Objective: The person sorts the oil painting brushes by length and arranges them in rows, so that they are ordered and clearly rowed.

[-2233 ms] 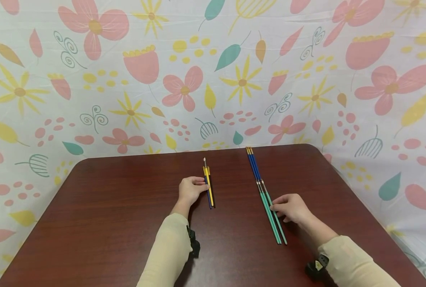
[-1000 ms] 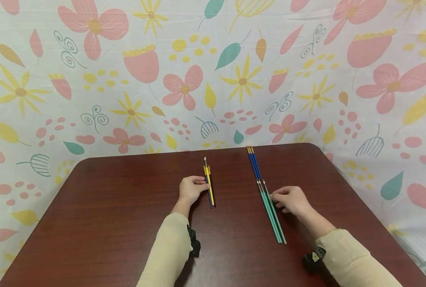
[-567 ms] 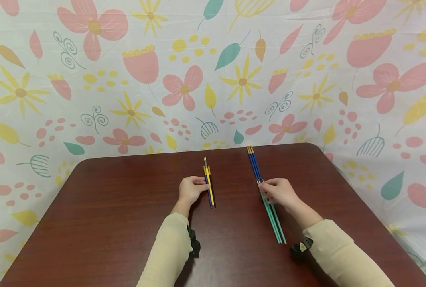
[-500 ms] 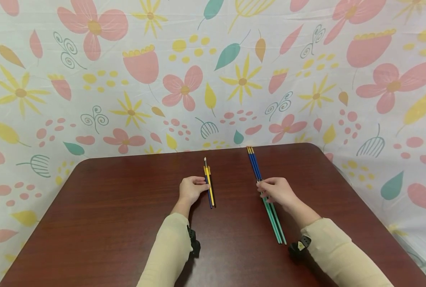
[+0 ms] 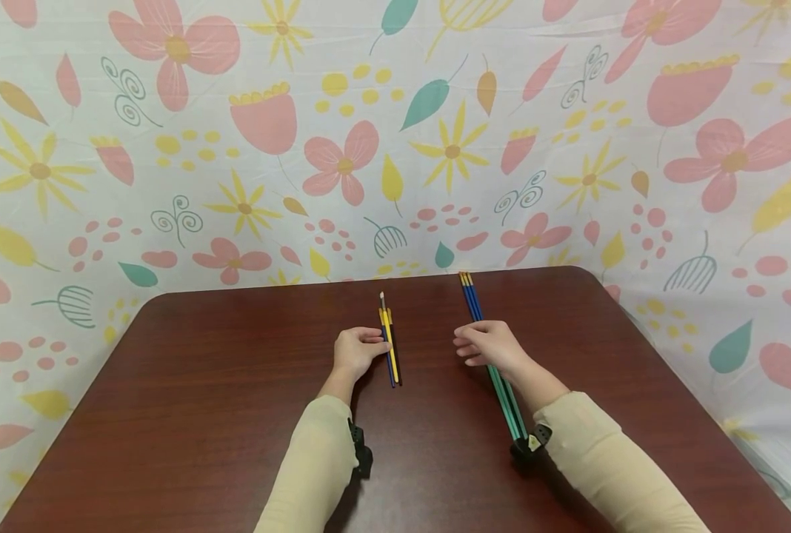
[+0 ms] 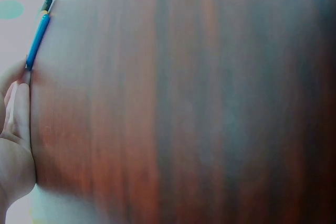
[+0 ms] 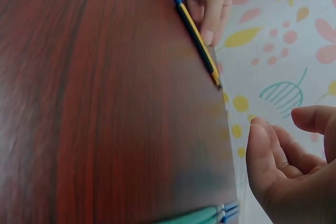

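In the head view my left hand point(image 5: 358, 353) pinches a small bundle of slim brushes point(image 5: 390, 355) between thumb and fingers. A yellow handle lies uppermost, with a blue and a black one beside it, and one pale brush tip points away. The left wrist view shows a blue handle point(image 6: 38, 43) beyond the fingertips. My right hand point(image 5: 492, 346) is above the row on the right, thumb and fingers apart, holding nothing. Green-handled paintbrushes point(image 5: 507, 400) run under it, their tips hidden by the hand. Blue-handled brushes point(image 5: 472, 298) lie end to end beyond them.
All of this is on a dark red-brown wooden table point(image 5: 222, 414) with rounded far corners. A white cloth point(image 5: 395, 185) printed with flowers hangs behind the table and along its right side. Each sleeve carries a black wrist camera point(image 5: 362, 453).
My right hand has moved from beside the green paintbrushes, up along them, then left across their tips. The left hand and its bundle have stayed put.
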`<state>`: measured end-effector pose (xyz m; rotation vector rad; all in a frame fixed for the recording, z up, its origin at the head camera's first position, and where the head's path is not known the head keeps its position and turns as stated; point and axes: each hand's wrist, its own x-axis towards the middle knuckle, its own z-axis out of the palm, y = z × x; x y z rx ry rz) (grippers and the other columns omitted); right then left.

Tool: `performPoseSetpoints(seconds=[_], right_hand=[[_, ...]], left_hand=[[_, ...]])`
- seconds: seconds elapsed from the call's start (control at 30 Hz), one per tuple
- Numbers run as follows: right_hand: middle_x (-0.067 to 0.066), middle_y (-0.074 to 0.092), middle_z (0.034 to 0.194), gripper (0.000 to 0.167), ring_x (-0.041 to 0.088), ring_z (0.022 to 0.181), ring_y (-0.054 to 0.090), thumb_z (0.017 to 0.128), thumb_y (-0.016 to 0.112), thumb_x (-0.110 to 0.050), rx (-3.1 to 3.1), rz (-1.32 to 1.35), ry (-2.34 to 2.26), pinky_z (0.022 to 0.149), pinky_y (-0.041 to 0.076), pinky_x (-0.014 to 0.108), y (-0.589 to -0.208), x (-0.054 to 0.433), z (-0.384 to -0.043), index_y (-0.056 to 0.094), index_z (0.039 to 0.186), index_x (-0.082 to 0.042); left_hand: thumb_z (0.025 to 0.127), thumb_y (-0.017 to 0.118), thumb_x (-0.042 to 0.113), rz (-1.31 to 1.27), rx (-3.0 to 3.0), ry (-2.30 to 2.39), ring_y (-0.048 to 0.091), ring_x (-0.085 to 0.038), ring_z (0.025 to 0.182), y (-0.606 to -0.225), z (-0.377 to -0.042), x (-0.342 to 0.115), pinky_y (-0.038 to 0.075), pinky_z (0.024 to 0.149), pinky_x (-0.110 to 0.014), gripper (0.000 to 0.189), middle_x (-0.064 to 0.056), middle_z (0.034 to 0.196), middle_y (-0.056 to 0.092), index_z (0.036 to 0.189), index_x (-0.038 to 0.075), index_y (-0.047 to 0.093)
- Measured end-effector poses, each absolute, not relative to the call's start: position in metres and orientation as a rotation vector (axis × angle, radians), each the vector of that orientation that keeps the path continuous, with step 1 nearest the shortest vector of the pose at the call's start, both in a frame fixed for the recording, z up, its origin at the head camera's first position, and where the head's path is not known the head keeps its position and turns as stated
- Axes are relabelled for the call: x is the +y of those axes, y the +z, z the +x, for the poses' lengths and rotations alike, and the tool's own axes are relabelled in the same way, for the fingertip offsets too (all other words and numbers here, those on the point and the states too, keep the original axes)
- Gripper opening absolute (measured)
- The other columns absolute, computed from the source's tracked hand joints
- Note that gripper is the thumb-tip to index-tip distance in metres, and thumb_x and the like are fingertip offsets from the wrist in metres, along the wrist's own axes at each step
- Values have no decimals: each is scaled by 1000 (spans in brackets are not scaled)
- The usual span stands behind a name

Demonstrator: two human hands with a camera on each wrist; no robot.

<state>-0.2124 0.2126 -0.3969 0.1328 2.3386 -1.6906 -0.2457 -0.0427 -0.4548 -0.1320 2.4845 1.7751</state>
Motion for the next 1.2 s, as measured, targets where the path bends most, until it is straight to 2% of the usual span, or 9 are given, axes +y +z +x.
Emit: performPoseSetpoints(seconds=[0.17,0.47,0.87,1.07,1.2], right_hand=[[21,68,107,43,21,83,70,95,55,-24,2275,129,-1729,67,58,31,-394,203,-215,55,123,9],[23,66,112,43,17,82,70,95,55,-23,2237,151,-1760,68,58,28,-400,189,-222,55,125,7],[26,61,119,43,22,91,69,96,54,-24,2221,157,-1770,70,58,29,-406,171,-229,54,126,6],[25,61,120,43,20,89,69,95,54,-23,2205,176,-1784,70,58,29,-407,162,-232,55,127,6],[25,60,123,43,25,96,68,96,53,-23,2189,174,-1784,72,58,30,-408,156,-234,53,128,6]], left_hand=[[76,79,14,-133,2476,1781,68,-19,86,-453,-245,-44,56,74,-30,29,-9,96,73,103,5,72],[77,78,13,-141,2467,1784,69,-19,86,-452,-244,-43,56,74,-29,28,-10,96,73,103,5,72],[77,79,13,-129,2473,1777,70,-19,87,-453,-245,-43,56,74,-29,27,-10,93,74,102,5,72],[76,79,14,-145,2471,1770,69,-18,86,-454,-247,-43,56,75,-29,28,-8,92,74,102,6,72],[76,79,16,-153,2485,1760,68,-17,86,-454,-247,-43,56,75,-30,29,-6,94,73,103,7,72]])
